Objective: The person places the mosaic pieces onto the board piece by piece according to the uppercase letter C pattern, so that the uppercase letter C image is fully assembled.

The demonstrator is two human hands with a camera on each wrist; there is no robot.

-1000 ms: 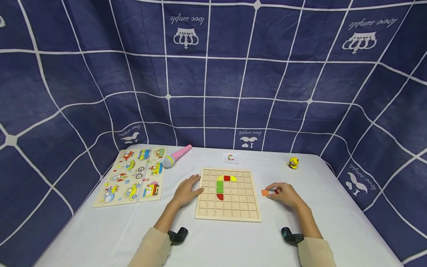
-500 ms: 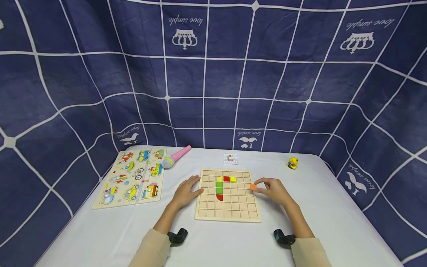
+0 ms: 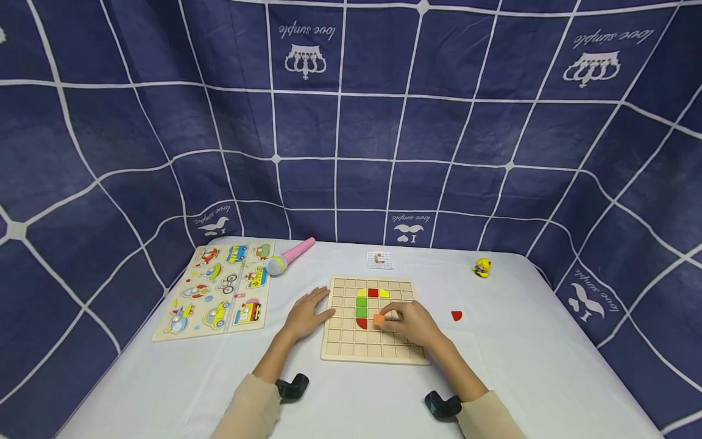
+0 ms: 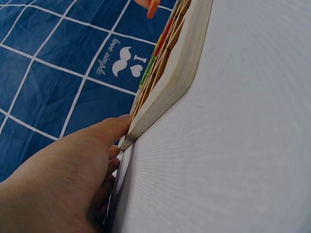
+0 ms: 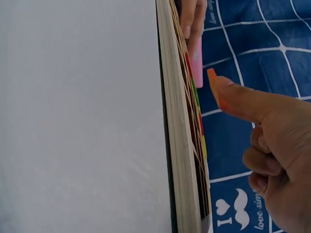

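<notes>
Between thumb and fingers my right hand (image 3: 414,323) pinches an orange square tile (image 3: 378,319), held above the wooden grid board (image 3: 345,350) just right of a red quarter-round tile (image 3: 361,324). In the right wrist view the orange tile (image 5: 214,87) is tilted, apart from the board. My left hand (image 3: 304,316) lies at the board's left edge, its thumb touching the rim in the left wrist view. Two green squares (image 3: 361,306), a red square (image 3: 373,293) and yellow quarter-round tiles (image 3: 384,294) sit in the grid.
A loose red quarter-round tile (image 3: 457,315) lies right of the board. Behind the board is a small pattern card (image 3: 379,260). A pink toy microphone (image 3: 290,256) and a picture puzzle board (image 3: 219,292) lie to the left. A yellow figurine (image 3: 482,267) stands at the back right.
My right hand has carried the orange tile leftward from the table to over the grid board. The red quarter-round tile it covered is now visible. My left hand has stayed put.
</notes>
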